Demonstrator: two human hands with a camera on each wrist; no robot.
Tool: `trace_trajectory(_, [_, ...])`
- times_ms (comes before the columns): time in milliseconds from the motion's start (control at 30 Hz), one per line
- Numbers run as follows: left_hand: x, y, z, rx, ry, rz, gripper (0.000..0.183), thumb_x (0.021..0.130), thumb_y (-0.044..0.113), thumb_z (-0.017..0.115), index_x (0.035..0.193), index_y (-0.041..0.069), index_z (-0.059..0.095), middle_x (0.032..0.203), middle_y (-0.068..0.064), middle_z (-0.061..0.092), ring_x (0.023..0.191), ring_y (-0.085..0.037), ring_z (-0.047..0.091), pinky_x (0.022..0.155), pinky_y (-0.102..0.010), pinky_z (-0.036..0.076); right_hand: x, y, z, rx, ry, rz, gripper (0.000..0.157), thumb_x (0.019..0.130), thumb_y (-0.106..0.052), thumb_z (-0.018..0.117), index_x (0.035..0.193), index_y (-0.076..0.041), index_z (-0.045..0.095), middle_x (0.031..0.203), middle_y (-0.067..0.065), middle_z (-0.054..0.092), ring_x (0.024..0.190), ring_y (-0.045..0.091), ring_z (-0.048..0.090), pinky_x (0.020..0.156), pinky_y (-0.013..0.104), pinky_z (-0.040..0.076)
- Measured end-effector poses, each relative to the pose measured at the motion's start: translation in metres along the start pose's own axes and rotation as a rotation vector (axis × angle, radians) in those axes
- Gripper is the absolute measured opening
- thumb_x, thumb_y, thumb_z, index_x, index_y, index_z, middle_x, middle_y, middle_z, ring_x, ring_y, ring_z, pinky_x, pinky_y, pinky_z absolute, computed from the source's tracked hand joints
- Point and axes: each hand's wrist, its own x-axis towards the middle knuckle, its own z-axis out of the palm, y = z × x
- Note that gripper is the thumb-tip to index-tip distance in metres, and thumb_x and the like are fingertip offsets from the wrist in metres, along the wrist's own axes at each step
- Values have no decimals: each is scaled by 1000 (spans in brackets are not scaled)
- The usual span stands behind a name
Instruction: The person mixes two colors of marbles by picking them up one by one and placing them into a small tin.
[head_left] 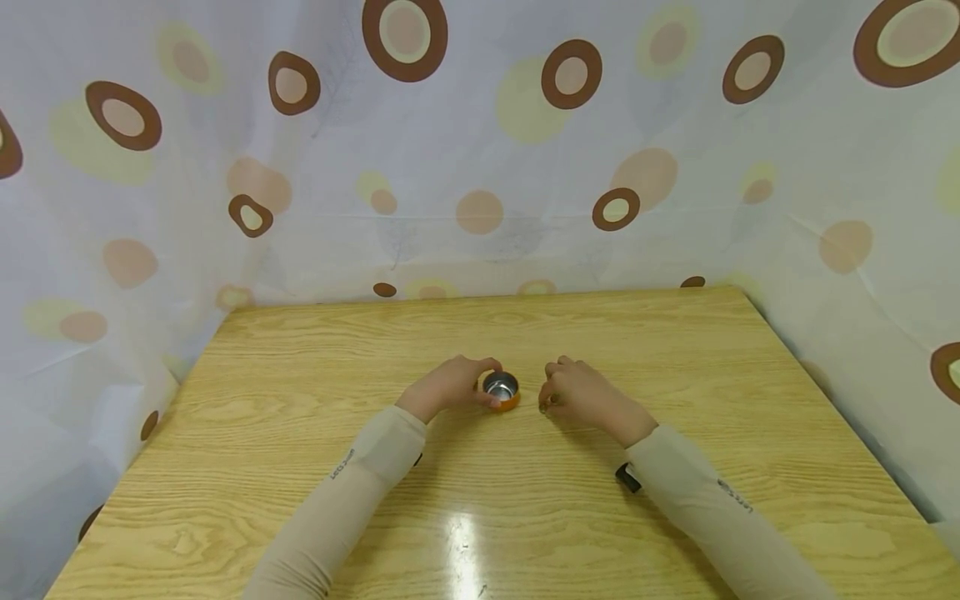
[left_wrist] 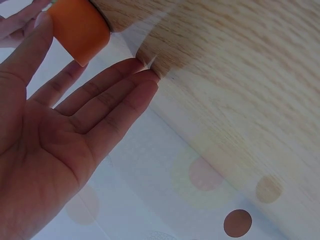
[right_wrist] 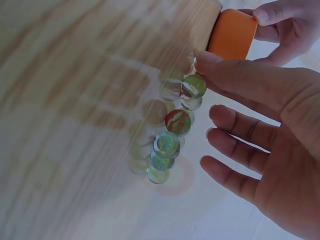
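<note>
Left grip [head_left: 450, 387] pinches the orange cup [right_wrist: 232, 35] across its sides, thumb on the near side and a finger on the far side, the other fingers reaching out straight. Right grip [head_left: 581, 396], to the right of the cup, has its lower three fingers spread apart and loosely bent beside a cluster of marbles [right_wrist: 166, 145]; whether its thumb or index finger touches the topmost marble, I cannot tell.

Beyond the cup and out to both sides hangs a white curtain [head_left: 420, 175] patterned with brown, pink and yellow rounds. It meets the wooden table [head_left: 337, 337] along the far edge. Both side edges lie well apart from the cup, leaving wide room to left and right; the strip between cup and far edge is narrower. On the near side of the cup, two pale sleeves [head_left: 352, 500] flank a broad stretch of wood that carries a bright glare.

The cup stands mouth upward, its silver inside showing. Right of it and nearer the viewer, a black block [head_left: 627, 477] shows at the right wrist. Smallest are the marbles, just right of the cup across a short gap, clear glass with green, red and bluish swirls.
</note>
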Motion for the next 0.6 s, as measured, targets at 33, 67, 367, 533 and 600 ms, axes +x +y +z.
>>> trace_trajectory(33, [0,0,0,1,1,0,56,87,36,70,136,15,51,76,1,59,67,-13,51,78,-31,47,0,0,0,0,1,-2,6,77,-14,81,82,-16,78,75,-3,51,69,14,38,61,26,32])
trace_trajectory(67, [0,0,0,1,1,1,56,87,36,70,136,15,51,75,1,59,67,-13,50,77,-31,47,0,0,1,0,0,-2,6,78,-15,80,83,-16,78,75,-3,51,69,14,38,61,26,33])
trace_trajectory(367, [-1,2,-1,-2,3,-1,57,87,36,70,136,15,51,74,1,56,67,-13,49,77,-31,46,1,-5,-1,20,-18,15,6,80,-20,79,84,-15,78,77,-3,52,70,13,39,62,28,34])
trace_trajectory(533, [-1,2,0,-5,3,1,57,87,36,70,136,15,51,74,1,56,67,-13,49,78,-31,47,2,-6,0,13,-25,14,6,80,-20,79,83,-15,77,77,-3,51,70,13,39,62,28,34])
trace_trajectory(600, [-1,1,0,-3,3,2,57,87,36,70,136,15,51,75,0,57,68,-14,50,78,-31,46,2,-6,0,9,-21,11,5,79,-19,79,81,-15,77,76,-3,51,70,13,39,62,28,35])
